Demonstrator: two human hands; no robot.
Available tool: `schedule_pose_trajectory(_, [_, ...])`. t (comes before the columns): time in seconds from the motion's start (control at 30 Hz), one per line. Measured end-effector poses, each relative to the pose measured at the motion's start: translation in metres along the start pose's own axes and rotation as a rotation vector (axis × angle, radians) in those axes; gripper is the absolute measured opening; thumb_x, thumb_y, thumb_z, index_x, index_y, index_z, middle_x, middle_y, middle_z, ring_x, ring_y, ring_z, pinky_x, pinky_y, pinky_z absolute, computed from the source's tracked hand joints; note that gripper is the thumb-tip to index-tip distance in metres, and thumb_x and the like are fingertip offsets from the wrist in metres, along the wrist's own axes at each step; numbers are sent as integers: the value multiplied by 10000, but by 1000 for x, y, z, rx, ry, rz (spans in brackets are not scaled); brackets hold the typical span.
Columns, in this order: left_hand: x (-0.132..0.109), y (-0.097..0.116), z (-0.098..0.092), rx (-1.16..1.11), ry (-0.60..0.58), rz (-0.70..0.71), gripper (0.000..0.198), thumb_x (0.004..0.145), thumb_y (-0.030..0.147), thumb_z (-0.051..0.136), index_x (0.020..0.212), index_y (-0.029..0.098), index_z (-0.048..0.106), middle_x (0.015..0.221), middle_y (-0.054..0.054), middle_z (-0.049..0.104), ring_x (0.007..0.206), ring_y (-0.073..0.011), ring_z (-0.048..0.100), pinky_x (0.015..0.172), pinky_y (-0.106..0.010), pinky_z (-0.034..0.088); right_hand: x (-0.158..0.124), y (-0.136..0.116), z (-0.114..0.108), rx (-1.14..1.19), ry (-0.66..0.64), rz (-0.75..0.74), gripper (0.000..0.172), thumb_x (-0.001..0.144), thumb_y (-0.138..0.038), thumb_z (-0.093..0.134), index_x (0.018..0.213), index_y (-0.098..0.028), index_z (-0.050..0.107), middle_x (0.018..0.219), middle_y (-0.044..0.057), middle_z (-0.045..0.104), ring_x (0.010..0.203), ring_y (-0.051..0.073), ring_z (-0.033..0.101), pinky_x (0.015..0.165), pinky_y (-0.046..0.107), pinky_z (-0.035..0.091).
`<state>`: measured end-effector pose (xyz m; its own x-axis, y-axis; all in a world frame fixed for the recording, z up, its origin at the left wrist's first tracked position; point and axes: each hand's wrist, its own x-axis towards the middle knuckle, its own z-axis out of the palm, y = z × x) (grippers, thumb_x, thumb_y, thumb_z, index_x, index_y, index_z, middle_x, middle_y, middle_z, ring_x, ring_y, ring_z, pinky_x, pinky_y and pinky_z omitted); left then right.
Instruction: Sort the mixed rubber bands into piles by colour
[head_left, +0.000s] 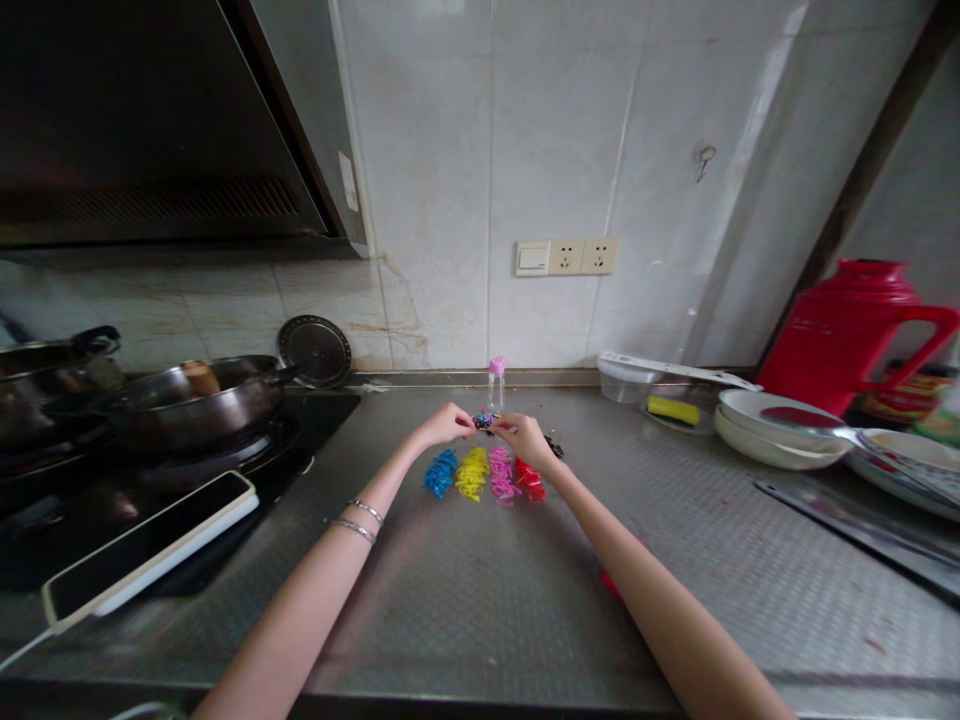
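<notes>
My left hand (448, 424) and my right hand (523, 440) meet over a small mixed pile of coloured bands (486, 422), which look like little rubber bands. Fingers are pinched together on both hands; what is between them is too small to make out. Nearer to me lie separate heaps of blue bands (439, 474), yellow bands (472, 473), pink bands (502, 476) and red bands (529, 481). A black heap (554, 447) is partly hidden behind my right hand. Just behind the mixed pile stands a small clear bottle (496, 388) with a pink top.
To the left, a phone (150, 545) with a cable lies by the stove, where a pan (202, 415) sits. Bowls (780, 445), a yellow sponge (673, 411), a knife (862, 535) and a red jug (840, 335) are at the right. Something red (610, 583) shows beside my right forearm.
</notes>
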<state>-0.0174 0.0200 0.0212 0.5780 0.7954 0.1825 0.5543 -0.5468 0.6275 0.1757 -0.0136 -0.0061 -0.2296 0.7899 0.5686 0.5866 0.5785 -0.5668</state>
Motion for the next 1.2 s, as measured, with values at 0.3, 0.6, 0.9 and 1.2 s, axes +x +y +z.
schedule_pose_trajectory(0.3, [0,-21,3,-31,20,-64,242,630,232,524,747,79,672,638,-56,633,552,-113,508,511,-198,358,-4,-1,7,-147,-81,-46,162,745,-280,528,787,-219,672,821,35,654,793,153,569,744,246,407])
schedule_pose_trajectory(0.6, [1,-31,3,3,91,-119,251,634,221,507,769,82,667,636,-55,637,561,-121,530,521,-204,382,-5,-4,5,-110,-65,-71,240,755,-296,521,957,-227,629,923,45,624,830,152,558,754,255,409])
schedule_pose_trajectory(0.9, [10,-43,2,157,313,-263,227,669,239,518,756,99,673,751,-90,663,691,-159,583,631,-235,421,-3,23,-21,-182,73,49,265,800,-329,432,904,-205,641,850,43,636,776,138,557,735,237,404])
schedule_pose_trajectory(1.2, [42,-45,3,522,273,-267,214,704,270,537,815,141,667,877,-105,638,843,-191,545,749,-264,393,-5,35,-27,-245,80,117,265,801,-316,419,877,-203,647,823,45,635,751,135,556,714,222,400])
